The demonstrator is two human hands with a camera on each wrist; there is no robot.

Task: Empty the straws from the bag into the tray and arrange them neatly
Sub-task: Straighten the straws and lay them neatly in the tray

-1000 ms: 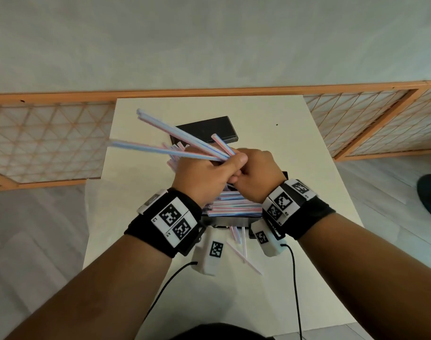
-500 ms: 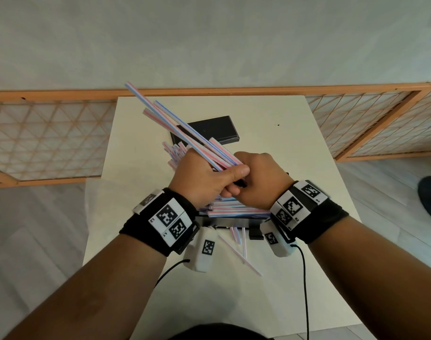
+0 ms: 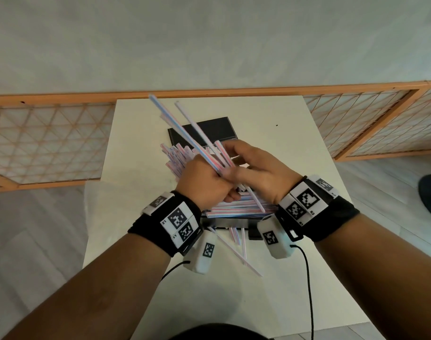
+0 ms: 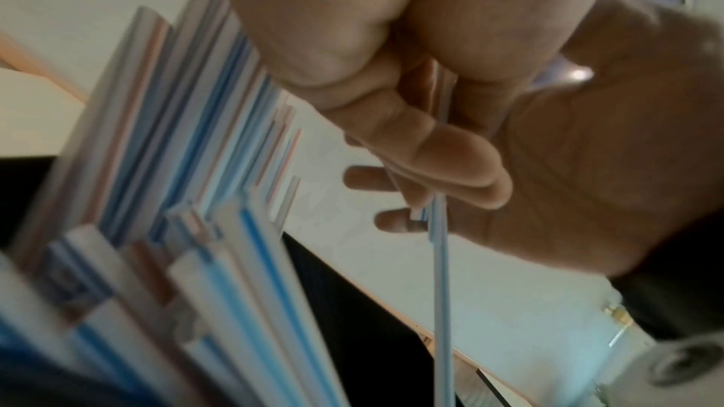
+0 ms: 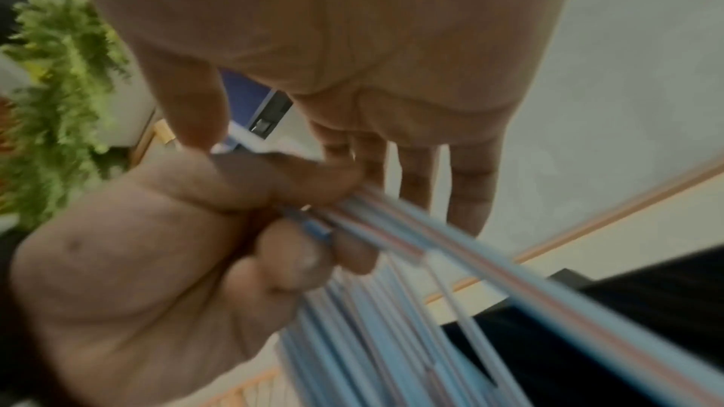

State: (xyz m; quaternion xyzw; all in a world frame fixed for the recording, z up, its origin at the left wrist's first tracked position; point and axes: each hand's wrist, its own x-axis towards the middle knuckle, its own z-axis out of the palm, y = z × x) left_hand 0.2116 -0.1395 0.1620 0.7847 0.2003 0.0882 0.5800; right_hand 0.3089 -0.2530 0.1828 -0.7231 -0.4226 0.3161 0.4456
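Above the bench (image 3: 140,229), left hand (image 3: 204,182) pinches a loose, fanned bunch of straws (image 3: 185,128) w/ right hand (image 3: 256,173) spread open beside it, over the straw-heaped tray (image 3: 234,220); the splayed grip may let some slip & join strays (image 3: 236,251) already outside the tray.

The straws (image 3: 185,133) are white with thin blue and pink-red stripes along their length. The table (image 3: 270,123) is plain cream, the box (image 3: 209,130) on it black. The wristbands (image 3: 160,224) are black with white tags (image 3: 180,223) bearing black square codes; the screen (image 3: 45,141) has orange lattice.
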